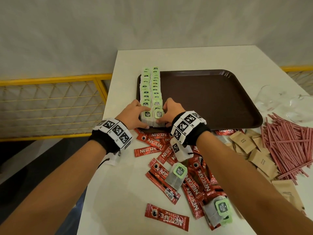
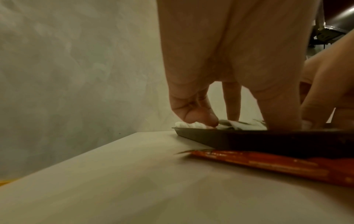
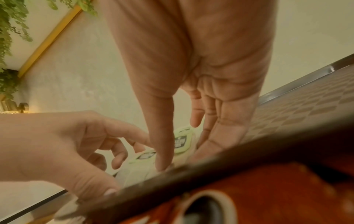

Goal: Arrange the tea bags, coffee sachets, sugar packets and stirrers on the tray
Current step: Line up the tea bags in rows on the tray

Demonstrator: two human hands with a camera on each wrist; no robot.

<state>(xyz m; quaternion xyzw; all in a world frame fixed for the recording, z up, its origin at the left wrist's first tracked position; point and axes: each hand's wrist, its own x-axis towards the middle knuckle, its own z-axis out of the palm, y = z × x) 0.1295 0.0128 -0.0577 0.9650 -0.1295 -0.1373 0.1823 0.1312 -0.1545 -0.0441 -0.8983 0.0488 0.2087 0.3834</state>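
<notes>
A brown tray (image 1: pixel 211 99) lies on the white table. Two rows of green-tagged tea bags (image 1: pixel 152 85) run along its left side. My left hand (image 1: pixel 137 116) and right hand (image 1: pixel 169 112) flank the near end of the rows, fingers pressed to the sides and thumbs at the front. In the right wrist view my right hand (image 3: pixel 191 75) has straight fingers beside a green tag (image 3: pixel 181 141). In the left wrist view my left hand (image 2: pixel 239 75) reaches down onto the tea bags (image 2: pixel 237 126) over the tray rim (image 2: pixel 268 136). Red coffee sachets (image 1: pixel 194 184), brown sugar packets (image 1: pixel 254 150) and red-striped stirrers (image 1: pixel 288 141) lie loose.
Two loose tea bags (image 1: pixel 177 175) (image 1: pixel 218 211) rest on the sachet pile. Clear glasses (image 1: pixel 271 99) stand right of the tray. A yellow mesh railing (image 1: pixel 50 99) runs beyond the table's left edge (image 1: pixel 108 107). Most of the tray floor is bare.
</notes>
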